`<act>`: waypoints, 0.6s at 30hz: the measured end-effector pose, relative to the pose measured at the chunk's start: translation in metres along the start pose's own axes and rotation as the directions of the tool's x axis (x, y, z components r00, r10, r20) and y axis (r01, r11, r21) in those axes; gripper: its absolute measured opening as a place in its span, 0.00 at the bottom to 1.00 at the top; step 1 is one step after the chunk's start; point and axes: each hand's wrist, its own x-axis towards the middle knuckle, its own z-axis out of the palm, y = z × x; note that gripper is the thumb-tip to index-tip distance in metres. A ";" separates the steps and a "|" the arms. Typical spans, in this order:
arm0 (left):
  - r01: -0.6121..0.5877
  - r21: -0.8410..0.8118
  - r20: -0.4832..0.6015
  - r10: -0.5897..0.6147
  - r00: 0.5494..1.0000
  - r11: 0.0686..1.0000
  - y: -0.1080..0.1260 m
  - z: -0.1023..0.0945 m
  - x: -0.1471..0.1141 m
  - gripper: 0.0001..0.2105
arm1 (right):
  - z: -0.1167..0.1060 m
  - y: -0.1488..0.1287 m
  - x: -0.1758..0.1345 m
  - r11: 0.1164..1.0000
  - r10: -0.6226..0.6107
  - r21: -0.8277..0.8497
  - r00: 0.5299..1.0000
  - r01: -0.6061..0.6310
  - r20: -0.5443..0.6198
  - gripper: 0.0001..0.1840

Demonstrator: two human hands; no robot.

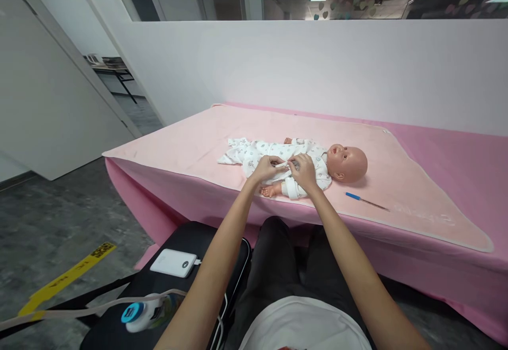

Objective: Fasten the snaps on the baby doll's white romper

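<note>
white shirt (305,321) is filling the foreground; left hand (270,169) and right hand (303,171) are pinching the printed outfit's (254,151) front; the doll (351,164) is already wearing it, closure seemingly unfinished.

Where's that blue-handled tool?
In the head view, the blue-handled tool lies right of centre on the pale pink mat, just below the baby doll's head.

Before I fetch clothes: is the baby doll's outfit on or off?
On: the baby doll wears the outfit, its hand protruding from a cuff.
</note>
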 end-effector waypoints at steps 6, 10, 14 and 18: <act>-0.034 0.018 -0.018 0.034 0.999 0.999 0.001 0.003 -0.004 0.12 | -0.001 -0.001 0.000 1.000 0.015 0.025 1.000 -0.015 -0.007 0.06; -0.029 -0.043 -0.025 0.027 0.999 0.999 -0.001 0.006 -0.003 0.13 | -0.001 -0.001 0.000 1.000 0.011 0.027 1.000 -0.011 -0.011 0.06; -0.014 -0.108 -0.025 0.011 1.000 0.994 -0.003 0.003 -0.004 0.12 | -0.001 0.000 -0.001 0.999 0.013 0.038 1.000 -0.013 -0.011 0.07; -0.023 -0.197 0.014 0.026 1.000 0.980 -0.007 -0.005 -0.005 0.06 | -0.001 0.001 -0.001 0.999 0.015 0.037 1.000 -0.015 -0.017 0.07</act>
